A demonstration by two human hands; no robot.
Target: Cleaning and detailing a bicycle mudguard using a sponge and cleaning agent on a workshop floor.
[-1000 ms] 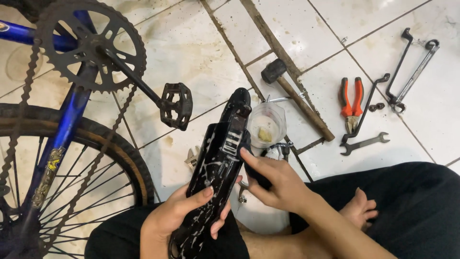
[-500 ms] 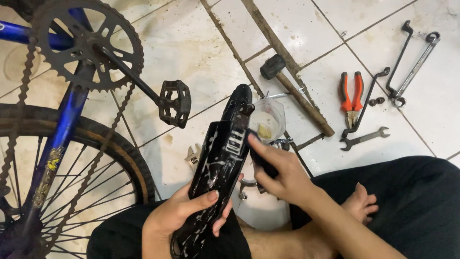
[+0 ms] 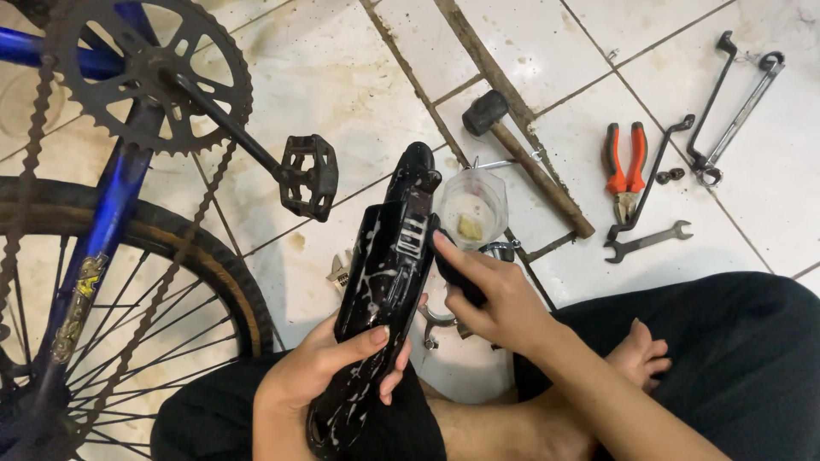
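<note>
Far left: blue bicycle frame (image 3: pixel 111 205) lying on the tiled floor (image 3: pixel 342 77), rear wheel (image 3: pixel 128 299), rusty chain (image 3: pixel 184 265) slack off the chainring (image 3: pixel 149 72), crank and black pedal (image 3: pixel 307 175) pointing toward the middle. Centre: left hand (image 3: pixel 329 363) wrapped around the lower half of a black bicycle saddle (image 3: pixel 384 282), held upside down and tilted, nose toward the floor tiles, over the lap. Saddle streaked with white suds along most of its length, so judged mid-wash: soaped, not yet rinsed or wiped dry. Right hand (image 3: pixel 495 299) closed on a dark cloth (image 3: pixel 457 277), fingertips pressed to the saddle's upper edge. Just beyond: clear plastic cup (image 3: pixel 472 207) with cloudy liquid and a yellowish lump. Further right, untouched on the tiles: rubber mallet (image 3: pixel 525 158), orange-handled pliers (image 3: pixel 625 169), open-ended wrench (image 3: pixel 647 241), bent metal rods (image 3: pixel 735 98). Saddle off the bicycle; refitting judged still to come.
</note>
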